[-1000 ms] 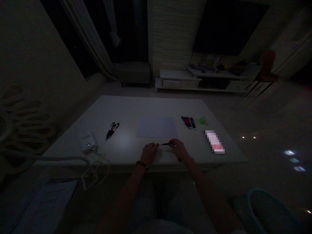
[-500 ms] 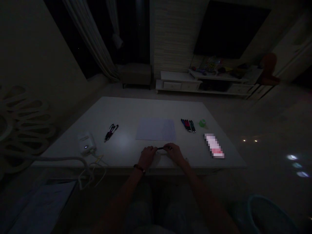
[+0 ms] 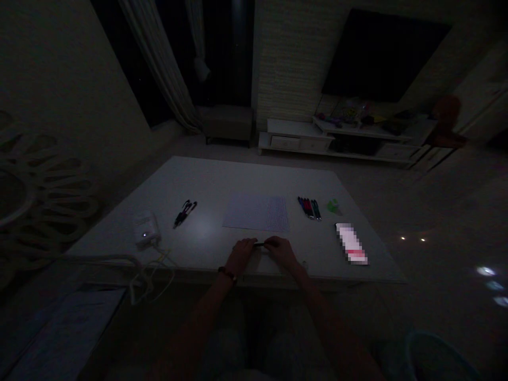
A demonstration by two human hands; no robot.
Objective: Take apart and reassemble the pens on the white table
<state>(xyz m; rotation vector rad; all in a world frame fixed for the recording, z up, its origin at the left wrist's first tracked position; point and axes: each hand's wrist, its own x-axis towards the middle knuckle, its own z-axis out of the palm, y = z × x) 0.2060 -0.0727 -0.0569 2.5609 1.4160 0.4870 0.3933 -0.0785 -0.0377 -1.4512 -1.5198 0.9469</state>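
Note:
Between my two hands is a short dark pen [image 3: 259, 244], held level just above the near part of the white table [image 3: 206, 177]. My left hand [image 3: 242, 252] pinches its left end, and my right hand [image 3: 280, 251] is closed on its right end. Just beyond the hands lies a white sheet of paper [image 3: 246, 211], its right part covered in fine marks. A row of pens [image 3: 309, 208], blue, red and green, rests right of the paper. More dark pens [image 3: 184, 214] lie in a loose bunch to its left.
Right of the pens are a green roll of tape [image 3: 333, 205] and a phone [image 3: 351, 243] with a lit screen. At the left stands a white box [image 3: 145, 228] with cables. A teal tub [image 3: 436, 354] is on the floor at the lower right. The room is dim.
The hands have drawn slightly closer together, so less of the pen shows between them. The whole view has shifted a little; the things on the table keep their places.

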